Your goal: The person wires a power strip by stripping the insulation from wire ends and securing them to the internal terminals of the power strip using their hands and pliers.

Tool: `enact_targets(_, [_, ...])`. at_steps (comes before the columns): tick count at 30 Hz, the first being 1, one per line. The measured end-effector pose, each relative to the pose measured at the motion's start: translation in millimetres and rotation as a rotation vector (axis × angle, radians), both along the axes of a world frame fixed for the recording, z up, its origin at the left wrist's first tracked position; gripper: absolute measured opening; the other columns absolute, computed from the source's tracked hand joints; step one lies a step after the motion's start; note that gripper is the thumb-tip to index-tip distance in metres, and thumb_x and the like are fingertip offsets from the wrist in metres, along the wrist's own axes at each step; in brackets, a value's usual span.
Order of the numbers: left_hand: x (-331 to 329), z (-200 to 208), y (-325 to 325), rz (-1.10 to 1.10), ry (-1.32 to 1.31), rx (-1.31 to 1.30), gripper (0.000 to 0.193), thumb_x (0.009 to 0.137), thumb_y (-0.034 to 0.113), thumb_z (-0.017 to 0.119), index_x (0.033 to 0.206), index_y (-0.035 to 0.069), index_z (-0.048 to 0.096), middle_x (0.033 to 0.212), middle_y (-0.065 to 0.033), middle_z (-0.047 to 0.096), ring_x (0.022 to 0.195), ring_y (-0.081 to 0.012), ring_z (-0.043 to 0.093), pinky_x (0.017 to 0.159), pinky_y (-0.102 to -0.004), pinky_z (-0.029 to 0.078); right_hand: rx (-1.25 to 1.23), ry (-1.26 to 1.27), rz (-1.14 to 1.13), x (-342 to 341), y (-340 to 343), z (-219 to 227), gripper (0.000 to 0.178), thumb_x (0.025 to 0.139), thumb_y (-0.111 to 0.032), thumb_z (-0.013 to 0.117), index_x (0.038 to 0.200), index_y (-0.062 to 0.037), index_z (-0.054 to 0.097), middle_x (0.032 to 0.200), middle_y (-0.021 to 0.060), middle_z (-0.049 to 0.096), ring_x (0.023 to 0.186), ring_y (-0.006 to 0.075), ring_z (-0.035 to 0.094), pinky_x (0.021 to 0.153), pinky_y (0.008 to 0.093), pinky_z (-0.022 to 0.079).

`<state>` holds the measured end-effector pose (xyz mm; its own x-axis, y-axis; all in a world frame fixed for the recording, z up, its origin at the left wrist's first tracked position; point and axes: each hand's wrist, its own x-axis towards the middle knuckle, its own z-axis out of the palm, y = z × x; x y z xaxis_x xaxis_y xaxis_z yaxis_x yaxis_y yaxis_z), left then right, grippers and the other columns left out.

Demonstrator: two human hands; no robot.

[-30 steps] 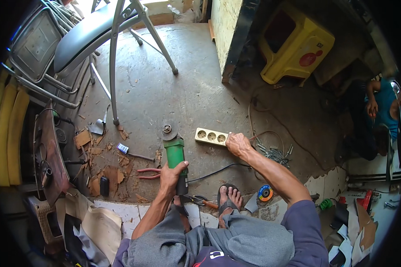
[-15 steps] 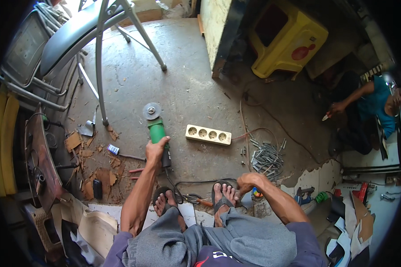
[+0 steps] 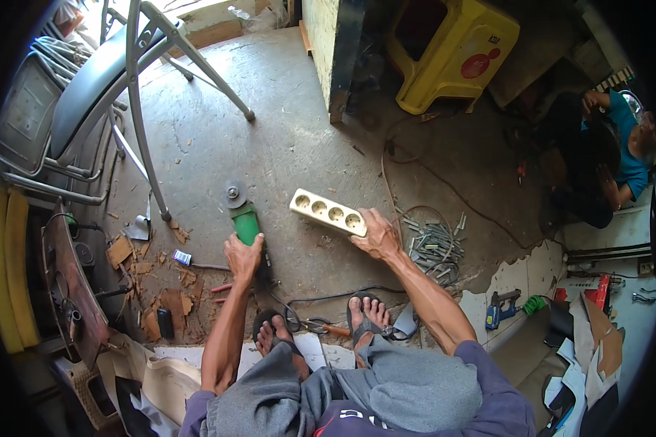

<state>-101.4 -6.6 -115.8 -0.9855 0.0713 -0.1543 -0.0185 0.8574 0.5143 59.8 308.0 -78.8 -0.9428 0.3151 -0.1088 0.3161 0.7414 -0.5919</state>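
My left hand is wrapped round the green body of an angle grinder, whose round disc points away from me. My right hand grips the right end of a cream power strip with several round sockets in a row. The strip slants, its left end farther from me. From the grinder a black cord runs across the floor near my sandalled feet. Where the cord's plug lies I cannot make out.
Metal pieces lie heaped right of my right hand. A folding chair stands far left, a yellow stool far right. Red-handled pliers lie left of my feet. A co-worker in a teal shirt sits at the right.
My right hand has moved from beside my right foot up to the power strip and taken hold of its end. The strip has tilted. The co-worker's hands have shifted.
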Motion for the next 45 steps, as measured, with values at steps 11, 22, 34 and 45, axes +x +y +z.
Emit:
enact_targets(11, [54, 118, 66, 0.238, -0.779, 1.935, 0.063, 0.094, 0.064, 0.053, 0.121, 0.007, 0.055, 0.104, -0.0141, 0.067, 0.097, -0.0314, 0.069, 0.092, -0.0521, 0.056, -0.336, 0.317, 0.194, -9, -113, 150, 0.058, 0.083, -0.018, 0.078, 0.131, -0.0002, 0.052, 0.118, 0.0274, 0.061, 0.096, 0.0389, 0.067, 0.083, 0.0426, 0.056])
enact_targets(22, [33, 149, 51, 0.580, -0.653, 1.881, 0.060, 0.091, 0.065, 0.055, 0.103, 0.006, 0.056, 0.080, -0.0139, 0.064, 0.074, -0.0307, 0.066, 0.065, -0.0441, 0.058, -0.102, 0.421, 0.277, -8, -135, 165, 0.014, 0.091, -0.012, 0.068, 0.097, -0.0001, 0.067, 0.075, 0.0136, 0.063, 0.065, 0.0300, 0.065, 0.056, 0.0380, 0.052])
enact_targets(34, [-47, 97, -129, 0.470, 0.052, 1.937, 0.053, 0.087, 0.059, 0.061, 0.120, 0.017, 0.061, 0.105, -0.0083, 0.069, 0.092, -0.0282, 0.069, 0.078, -0.0466, 0.060, -0.035, 0.132, 0.349, 29, -74, 175, 0.022, 0.089, -0.028, 0.072, 0.101, -0.0096, 0.073, 0.077, 0.0097, 0.070, 0.066, 0.0296, 0.068, 0.057, 0.0369, 0.052])
enact_targets(45, [63, 195, -20, -0.347, -0.802, 1.365, 0.085, 0.072, 0.051, 0.082, 0.128, -0.004, 0.048, 0.118, -0.0204, 0.062, 0.093, -0.0312, 0.069, 0.075, -0.0417, 0.061, 0.222, 0.589, 0.392, -16, -110, 176, 0.014, 0.084, -0.017, 0.065, 0.096, -0.0106, 0.068, 0.061, 0.0043, 0.053, 0.053, 0.0201, 0.060, 0.046, 0.0351, 0.048])
